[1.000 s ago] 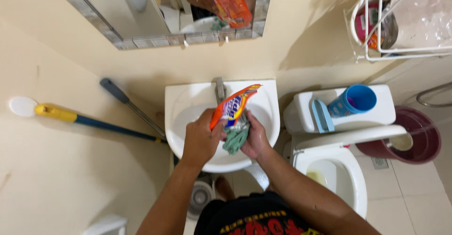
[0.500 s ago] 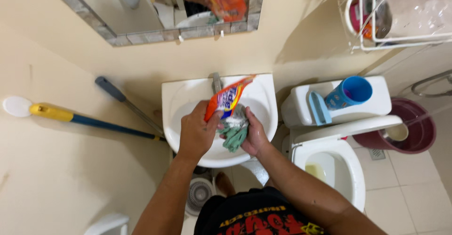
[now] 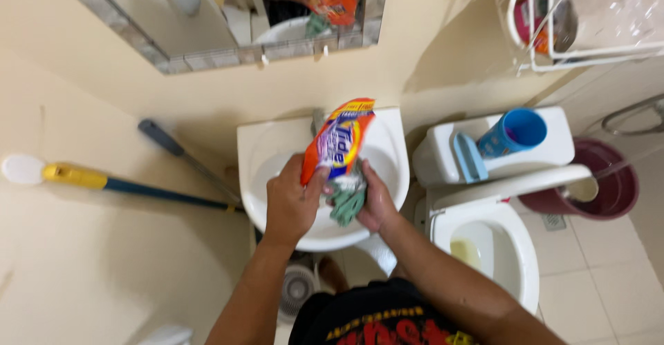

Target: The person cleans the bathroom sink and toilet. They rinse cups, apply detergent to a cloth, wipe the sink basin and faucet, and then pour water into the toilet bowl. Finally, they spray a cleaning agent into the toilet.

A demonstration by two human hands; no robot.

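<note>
1. My left hand (image 3: 294, 203) pinches the orange packet (image 3: 337, 143) at frame centre, tilted mouth-down so it empties over the cloth.
2. My right hand (image 3: 377, 200) cups the green cloth (image 3: 346, 203) beneath; both over the sink (image 3: 387, 144), catching spills.

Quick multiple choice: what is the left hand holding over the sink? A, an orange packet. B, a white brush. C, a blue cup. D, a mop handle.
A: the left hand grips an orange packet above the white sink, beside the green cloth in the right hand.

Orange detergent sachet (image 3: 337, 143), tilted over the sink; crumpled green cloth (image 3: 345, 202) beneath it
</note>
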